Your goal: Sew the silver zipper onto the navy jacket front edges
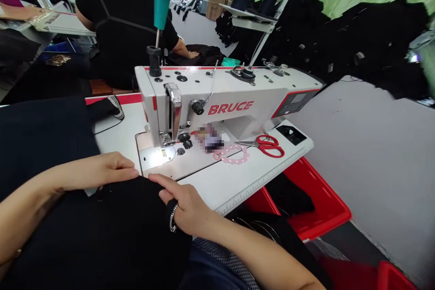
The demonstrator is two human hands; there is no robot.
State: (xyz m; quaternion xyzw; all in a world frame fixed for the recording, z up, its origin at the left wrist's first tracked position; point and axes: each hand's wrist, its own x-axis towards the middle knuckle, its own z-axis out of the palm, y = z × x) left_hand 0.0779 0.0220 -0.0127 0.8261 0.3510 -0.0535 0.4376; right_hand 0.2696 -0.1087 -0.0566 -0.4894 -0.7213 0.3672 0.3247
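Observation:
Black fabric (112, 235) lies over the front of the sewing table (207, 186) and hangs towards me. My left hand (108, 170) pinches its upper edge, thumb and fingers close together, just left of the metal needle plate (152, 158). Across a small gap, my right hand (186, 204) grips the same edge, its index finger stretched along it and the other fingers curled. A black band with a silvery chain (173, 217) shows at those curled fingers. Both hands stay in front of the lit needle area of the white sewing machine (231, 108).
Red-handled scissors (268, 145) and a pink beaded loop (234, 154) lie on the machine bed. Dark navy cloth (44, 140) covers the table's left side. Below right stands a red bin (319, 204) with dark cloth. A person in black (125, 31) sits behind the machine.

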